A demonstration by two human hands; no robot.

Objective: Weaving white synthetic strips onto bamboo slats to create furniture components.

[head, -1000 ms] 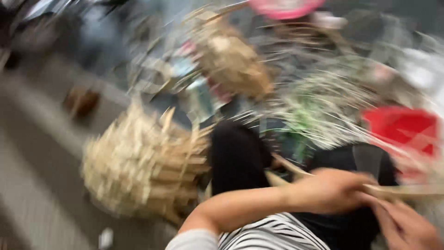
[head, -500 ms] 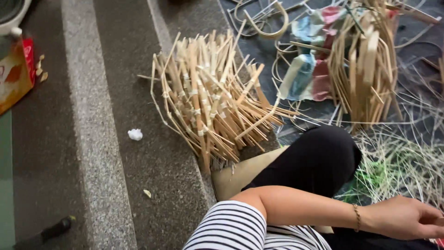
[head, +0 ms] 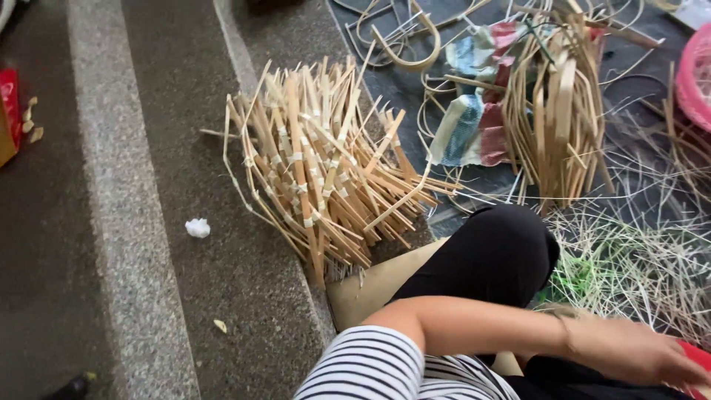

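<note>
At about nine o'clock, cut by the frame's left edge, sat a red package (head: 9, 111), flat and boxy with a yellowish lower side, and a few pale crumbs (head: 31, 122) lay just beside it on the grey stone floor (head: 111, 222). A small white wad of paper (head: 197, 227) lay on the darker strip of floor nearer the centre, with a tiny pale scrap (head: 220, 325) below it toward six o'clock. Just left of centre rose a heap of split bamboo sticks (head: 318, 167), pale tan, bent into hoops and bound at the joints with short whitish strips, their ends bristling outward in all directions. At about one o'clock a crumpled woven sack (head: 468, 118) in blue, white and red lay on a dark mat (head: 400, 89), touching a second bundle of bamboo strips (head: 559, 111) that stood beside it, longer and more upright. At two to three o'clock the curved rim of a pink basket (head: 696, 81) entered the frame. Thin loose slivers (head: 637, 259), some greenish, were strewn at four o'clock beside the person's black-clad knee (head: 496, 255). At five o'clock the left hand (head: 637, 352) reached rightward, fingers extended fairly flat and blurred, resting on or just above a red object (head: 696, 359) at the frame edge; whether it gripped anything could not be told. The right hand was not in view.
</note>
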